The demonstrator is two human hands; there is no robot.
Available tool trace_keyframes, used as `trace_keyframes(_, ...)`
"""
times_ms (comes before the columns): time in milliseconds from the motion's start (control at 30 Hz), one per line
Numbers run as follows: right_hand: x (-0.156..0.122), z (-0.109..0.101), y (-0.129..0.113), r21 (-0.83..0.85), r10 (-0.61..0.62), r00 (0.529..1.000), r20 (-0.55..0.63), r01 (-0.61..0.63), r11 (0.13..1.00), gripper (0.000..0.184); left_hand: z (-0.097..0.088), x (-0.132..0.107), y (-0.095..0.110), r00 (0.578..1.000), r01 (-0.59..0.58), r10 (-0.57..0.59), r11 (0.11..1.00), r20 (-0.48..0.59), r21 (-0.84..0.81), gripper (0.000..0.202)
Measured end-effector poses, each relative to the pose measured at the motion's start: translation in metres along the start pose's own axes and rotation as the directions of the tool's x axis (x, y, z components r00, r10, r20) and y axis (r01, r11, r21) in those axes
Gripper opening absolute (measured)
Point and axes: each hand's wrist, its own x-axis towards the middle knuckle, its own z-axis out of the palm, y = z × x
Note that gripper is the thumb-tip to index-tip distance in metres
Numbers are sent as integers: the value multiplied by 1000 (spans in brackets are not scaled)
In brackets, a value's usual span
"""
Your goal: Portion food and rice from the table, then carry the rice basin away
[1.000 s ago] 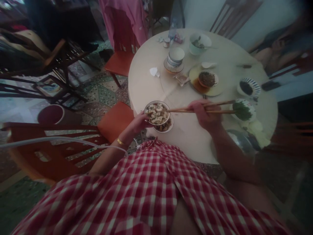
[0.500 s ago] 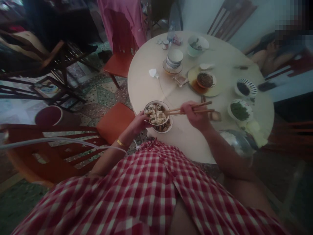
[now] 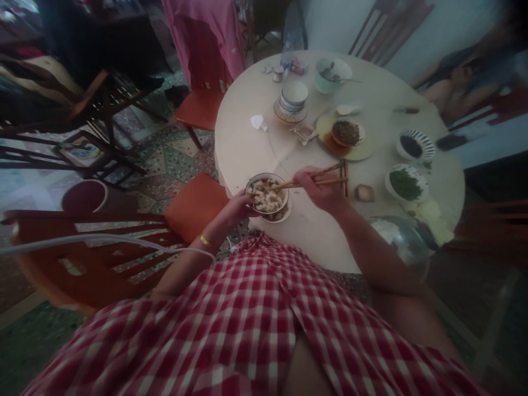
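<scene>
My left hand [image 3: 240, 207] grips a dark-rimmed bowl [image 3: 268, 204] by its left side. Pale, lumpy food mixed with brown bits fills the bowl. A pair of chopsticks [image 3: 315, 180] is held in my right hand [image 3: 319, 191], their tips reaching into the food. Below the held bowl, partly covered by it, a second bowl [image 3: 284, 215] with dark food shows its lower edge. The fingers under the held bowl are hidden.
On the round table [image 3: 247, 140] are stacked bowls [image 3: 294, 94], a brown dish [image 3: 347, 132] on a yellow plate [image 3: 322, 144], a bowl of greens [image 3: 407, 184], a striped bowl [image 3: 427, 147] and a large pale bowl [image 3: 319, 82]. Orange chairs [image 3: 193, 206] stand left; another person's hand [image 3: 462, 77] is upper right.
My right hand and the chopsticks have moved left, with the tips further into the bowl. The held bowl has shifted slightly right and down.
</scene>
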Motion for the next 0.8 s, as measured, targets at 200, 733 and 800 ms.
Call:
trace_keyframes(200, 2, -6, -11, 30, -48, 999, -20, 48, 998, 40, -2, 2, 3, 1000, -14, 14, 1000, -17, -5, 47)
trace_keyframes(733, 18, 6, -9, 12, -63, 991, 116, 62, 998, 39, 3, 0, 6, 999, -9, 6, 997, 33, 79, 49)
trace_keyframes(800, 18, 2, -9, 5, -48, 990, 132, 47, 999, 38, 3, 0, 5, 1000, 1, -3, 996, 25, 89, 48)
